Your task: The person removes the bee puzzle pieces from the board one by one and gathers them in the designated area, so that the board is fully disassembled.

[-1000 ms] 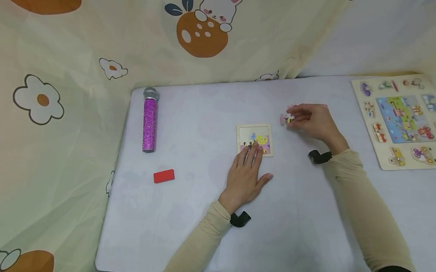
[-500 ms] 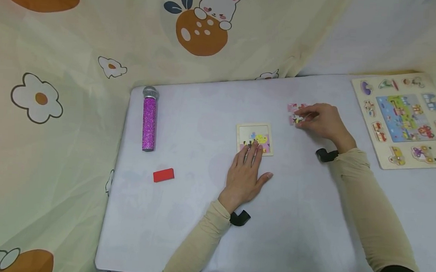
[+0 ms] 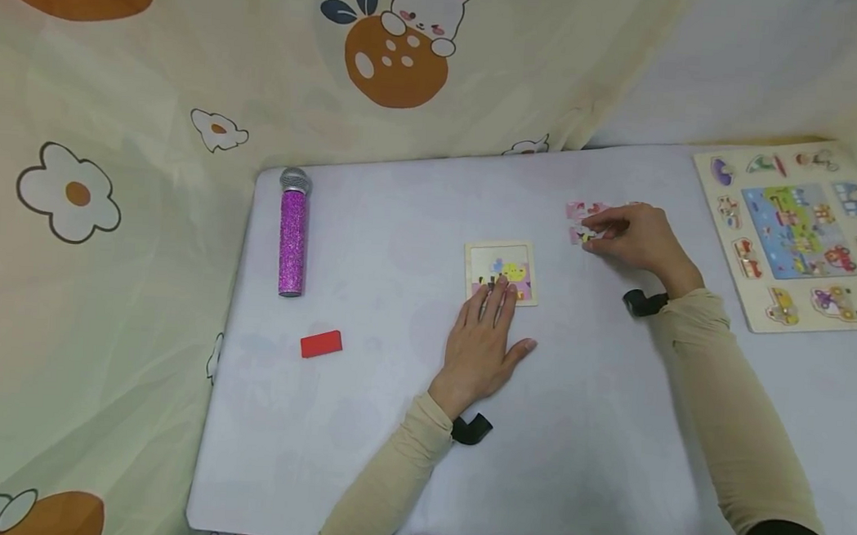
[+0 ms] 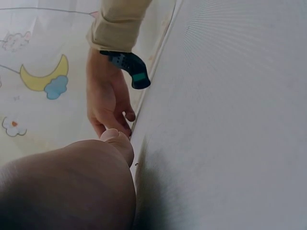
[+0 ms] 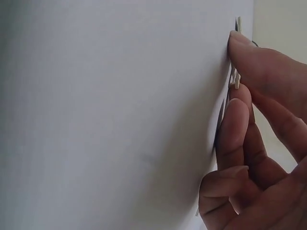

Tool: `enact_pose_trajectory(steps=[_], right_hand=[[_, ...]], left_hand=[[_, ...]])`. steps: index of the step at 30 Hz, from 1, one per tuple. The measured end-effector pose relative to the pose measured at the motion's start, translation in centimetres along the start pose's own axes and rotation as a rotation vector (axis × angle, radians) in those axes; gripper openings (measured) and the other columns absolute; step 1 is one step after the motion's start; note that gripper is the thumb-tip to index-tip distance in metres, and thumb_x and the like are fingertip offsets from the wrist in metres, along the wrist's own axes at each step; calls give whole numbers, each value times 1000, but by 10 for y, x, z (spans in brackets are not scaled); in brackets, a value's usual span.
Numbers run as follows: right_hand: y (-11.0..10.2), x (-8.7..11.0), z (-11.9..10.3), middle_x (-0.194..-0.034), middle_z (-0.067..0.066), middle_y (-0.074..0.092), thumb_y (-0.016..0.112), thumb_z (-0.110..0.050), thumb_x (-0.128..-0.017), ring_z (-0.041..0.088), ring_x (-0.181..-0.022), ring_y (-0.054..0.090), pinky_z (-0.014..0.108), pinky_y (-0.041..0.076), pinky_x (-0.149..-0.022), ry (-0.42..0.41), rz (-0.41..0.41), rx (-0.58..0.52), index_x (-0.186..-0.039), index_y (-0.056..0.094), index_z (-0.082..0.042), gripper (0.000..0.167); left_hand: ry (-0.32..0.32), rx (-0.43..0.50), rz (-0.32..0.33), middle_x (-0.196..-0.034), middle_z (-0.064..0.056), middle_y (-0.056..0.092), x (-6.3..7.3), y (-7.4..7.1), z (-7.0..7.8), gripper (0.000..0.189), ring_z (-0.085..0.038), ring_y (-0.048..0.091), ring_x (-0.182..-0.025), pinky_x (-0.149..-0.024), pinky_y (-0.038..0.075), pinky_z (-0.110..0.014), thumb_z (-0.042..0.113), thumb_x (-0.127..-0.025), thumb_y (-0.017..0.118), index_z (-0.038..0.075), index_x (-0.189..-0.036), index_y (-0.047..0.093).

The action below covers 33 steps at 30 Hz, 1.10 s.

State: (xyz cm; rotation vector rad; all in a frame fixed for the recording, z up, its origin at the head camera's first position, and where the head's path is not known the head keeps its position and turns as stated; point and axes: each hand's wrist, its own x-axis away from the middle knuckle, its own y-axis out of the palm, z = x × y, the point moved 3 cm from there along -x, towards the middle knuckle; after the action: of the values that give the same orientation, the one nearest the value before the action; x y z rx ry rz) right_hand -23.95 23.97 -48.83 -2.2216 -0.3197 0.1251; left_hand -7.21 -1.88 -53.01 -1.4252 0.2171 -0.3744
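Note:
My left hand [image 3: 479, 344] lies flat with its fingers straight, fingertips on the lower part of a small square wooden puzzle tray [image 3: 499, 244]. Inside the tray, yellow, blue and pink puzzle pieces [image 3: 514, 274] fill part of the pale base; my fingers hide some of them. To the tray's right, my right hand [image 3: 640, 239] pinches a puzzle piece [image 3: 585, 236] between thumb and fingers, low over the table. Pink loose pieces [image 3: 576, 211] lie right beside it, partly behind the hand. In the right wrist view, the thin edge of a puzzle piece [image 5: 237, 79] shows between thumb and fingers.
At the table's [image 3: 358, 460] far left stands a purple glitter microphone [image 3: 293, 243]. A red block [image 3: 321, 344] lies nearer, left of my left hand. A large wooden picture puzzle board [image 3: 757, 308] occupies the right side. A patterned curtain [image 3: 144, 217] hangs along the back and left edges.
My right hand has moved a little to the right with the puzzle piece, bringing it beside the pink loose pieces, then nearly stopped. The left hand has stayed on the tray.

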Motion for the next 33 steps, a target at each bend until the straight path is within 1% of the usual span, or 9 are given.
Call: enact_pose_trajectory(steps=[4,6,14,17,20,24,27,30,33], right_hand=[[1,-1,3,-98,16,79,91,-17,-85,-9,-72,54,17,39,-70,28,-3,-20,-115,82,-7,33],[0,-1,3,-100,17,79,90,-18,-85,-12,-71,53,16,40,-69,39,-6,-31,-115,81,-7,33],[-2,-1,0,-106,20,79,91,-20,-85,-14,-70,54,13,40,-68,69,-29,-46,-118,80,-7,37],[-4,-1,0,-105,20,79,92,-20,-84,-13,-71,54,13,40,-68,73,-29,-43,-119,80,-6,39],[-5,0,-2,-106,21,78,92,-21,-85,-6,-75,57,15,39,-69,86,-22,-52,-120,79,-6,41],[-4,1,-9,-113,21,77,91,-21,-86,13,-87,63,16,40,-69,84,-2,-83,-120,79,-5,40],[2,0,-19,-110,20,77,90,-20,-87,24,-91,65,17,41,-69,54,-5,-95,-119,80,-6,37],[12,-1,-33,-106,18,78,90,-19,-87,27,-89,63,20,41,-70,11,-32,-101,-118,81,-6,35],[26,-2,-47,-104,15,78,90,-18,-87,25,-88,62,24,43,-74,-35,-66,-100,-117,81,-6,33]], left_hand=[[2,-2,3,-180,-9,10,0,1,0,86,-29,14,-164,-133,17,-40,65,-109,37,11,-171,15],[3,-7,5,-180,-9,10,0,1,0,86,-29,14,-164,-133,18,-40,64,-109,38,11,-171,15],[4,6,3,-180,-9,10,0,0,0,86,-29,14,-163,-133,18,-39,64,-108,39,11,-171,15],[4,12,4,-179,-9,11,0,-1,0,86,-29,15,-163,-133,18,-39,64,-108,40,11,-171,16],[2,19,5,-179,-9,12,0,0,0,85,-29,15,-163,-133,18,-39,63,-109,40,11,-171,16],[-1,31,9,-178,-8,15,0,0,0,83,-29,15,-163,-133,17,-38,63,-109,38,12,-171,16],[0,40,18,-177,-9,18,0,0,-1,83,-29,16,-163,-133,17,-38,63,-109,38,11,-171,18],[0,49,26,-176,-9,20,0,0,-1,83,-28,16,-162,-133,18,-38,63,-109,39,12,-171,18],[-5,58,35,-175,-9,22,0,-1,-1,82,-28,17,-162,-133,18,-38,63,-109,40,12,-171,19]])
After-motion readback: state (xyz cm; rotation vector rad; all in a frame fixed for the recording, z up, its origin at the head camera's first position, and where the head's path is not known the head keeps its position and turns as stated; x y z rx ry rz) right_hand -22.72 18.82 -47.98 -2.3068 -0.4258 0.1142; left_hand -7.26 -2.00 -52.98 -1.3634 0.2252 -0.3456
